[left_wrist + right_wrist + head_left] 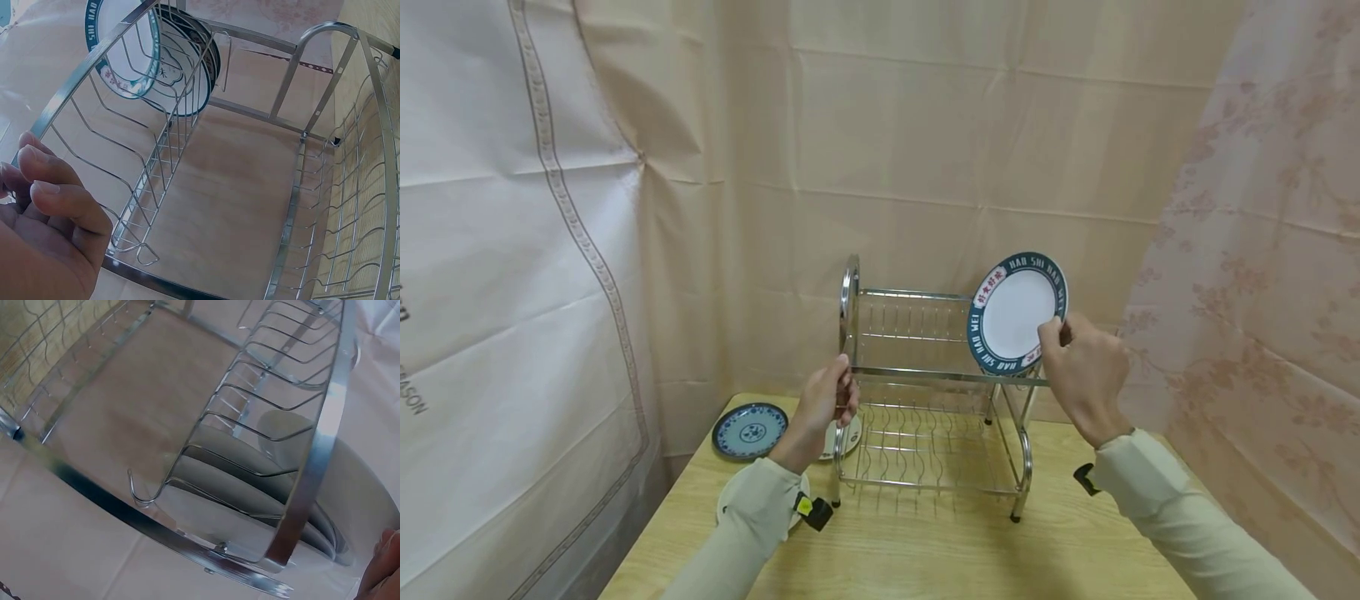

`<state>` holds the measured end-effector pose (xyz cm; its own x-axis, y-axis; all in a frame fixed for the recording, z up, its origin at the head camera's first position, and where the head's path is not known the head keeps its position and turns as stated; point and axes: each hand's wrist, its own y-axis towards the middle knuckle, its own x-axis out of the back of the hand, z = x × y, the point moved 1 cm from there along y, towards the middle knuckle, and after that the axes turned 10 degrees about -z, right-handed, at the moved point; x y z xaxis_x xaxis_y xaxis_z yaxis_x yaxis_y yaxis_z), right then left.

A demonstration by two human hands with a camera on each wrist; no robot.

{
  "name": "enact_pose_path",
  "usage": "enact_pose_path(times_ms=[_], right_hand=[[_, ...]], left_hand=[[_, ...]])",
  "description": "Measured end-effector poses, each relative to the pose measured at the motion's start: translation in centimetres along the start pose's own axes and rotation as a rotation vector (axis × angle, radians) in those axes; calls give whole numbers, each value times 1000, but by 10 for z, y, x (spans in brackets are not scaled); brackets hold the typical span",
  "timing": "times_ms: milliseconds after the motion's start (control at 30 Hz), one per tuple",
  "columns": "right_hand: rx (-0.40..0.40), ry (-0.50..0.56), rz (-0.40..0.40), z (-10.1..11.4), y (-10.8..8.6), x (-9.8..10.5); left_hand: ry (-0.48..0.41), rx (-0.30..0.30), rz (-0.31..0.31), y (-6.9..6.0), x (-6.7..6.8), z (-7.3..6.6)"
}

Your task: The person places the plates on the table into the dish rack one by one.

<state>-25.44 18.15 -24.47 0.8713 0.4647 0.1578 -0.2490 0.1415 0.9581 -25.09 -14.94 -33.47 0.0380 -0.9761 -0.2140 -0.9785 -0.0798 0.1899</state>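
My right hand (1086,375) pinches the lower right edge of a white plate (1018,317) with a dark green lettered rim. This plate stands tilted at the right end of the upper tier of a chrome dish rack (917,374); whether its base touches the wires cannot be told. Several plates (181,78) stand on edge in the rack beside it, and their pale backs (219,515) show in the right wrist view. By the rack's front left corner, my left hand (827,400) has loosely curled fingers with nothing visible in them; contact with the bar is unclear.
On the wooden table (895,558), left of the rack, lie a blue patterned plate (750,431), a pale plate (730,492) partly under the left sleeve, and a small white dish (850,437) behind the left hand. Cloth curtains (925,150) hang around the table.
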Motion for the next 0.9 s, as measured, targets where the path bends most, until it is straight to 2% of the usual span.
enact_pose_path(times_ms=[500,900], right_hand=[[234,-50,-12,12,3,-15],[297,-107,83,10,-1,-24]], left_hand=[[4,4,-11,-1,-3,-3],[10,0,-11,-4,-6,-2]])
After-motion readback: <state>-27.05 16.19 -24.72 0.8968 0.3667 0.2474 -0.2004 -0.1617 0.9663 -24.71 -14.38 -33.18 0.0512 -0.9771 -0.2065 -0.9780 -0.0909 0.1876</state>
